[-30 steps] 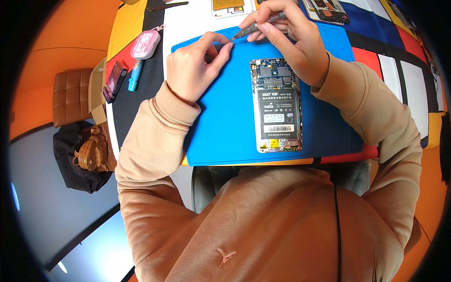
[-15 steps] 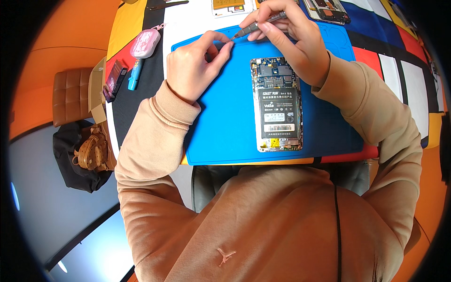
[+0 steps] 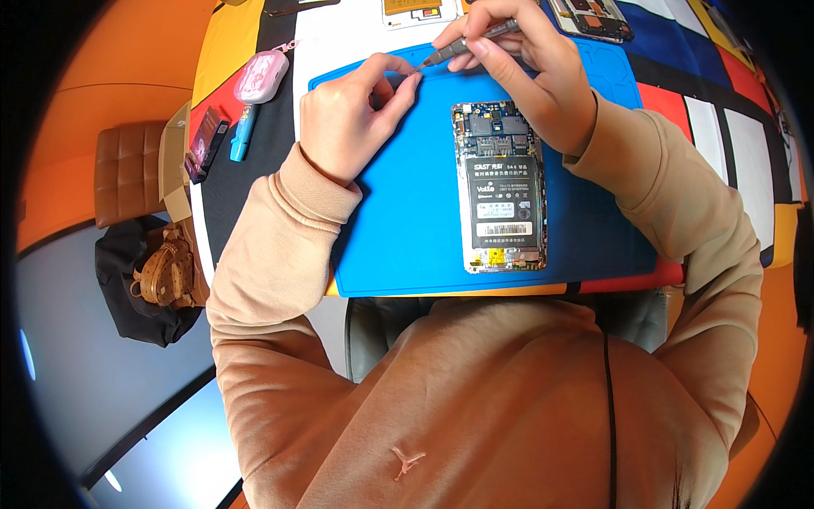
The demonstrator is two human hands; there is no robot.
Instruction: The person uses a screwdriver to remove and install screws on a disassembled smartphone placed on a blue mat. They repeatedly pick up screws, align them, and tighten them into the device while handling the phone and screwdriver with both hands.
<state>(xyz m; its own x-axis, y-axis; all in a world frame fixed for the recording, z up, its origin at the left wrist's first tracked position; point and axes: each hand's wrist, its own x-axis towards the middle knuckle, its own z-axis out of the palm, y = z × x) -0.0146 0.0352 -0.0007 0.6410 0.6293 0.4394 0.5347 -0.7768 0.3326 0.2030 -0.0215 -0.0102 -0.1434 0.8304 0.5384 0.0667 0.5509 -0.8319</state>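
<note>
My right hand [image 3: 534, 72] is closed round a slim dark screwdriver [image 3: 449, 54], which slants down to the left. Its thin tip meets the fingertips of my left hand [image 3: 349, 114], over the far left part of a blue work mat [image 3: 390, 229]. The left thumb and forefinger are pinched together at that tip; whatever lies between them is too small to make out. Nearer to me, below my right wrist, an opened smartphone [image 3: 502, 199] lies on the mat with its black battery and circuit board bared. My right hand hangs just beyond its upper end.
Left of the mat lie a pink-and-white earphone case [image 3: 261, 78], a blue pen-like stick [image 3: 242, 136] and a small dark box [image 3: 206, 146]. At the far edge are tweezers [image 3: 303, 7], a white opened phone [image 3: 420, 12] and another opened phone [image 3: 593, 19].
Both hands hold nearly the same pose, the screwdriver tip staying at the left fingertips. The phone on the mat has not moved noticeably.
</note>
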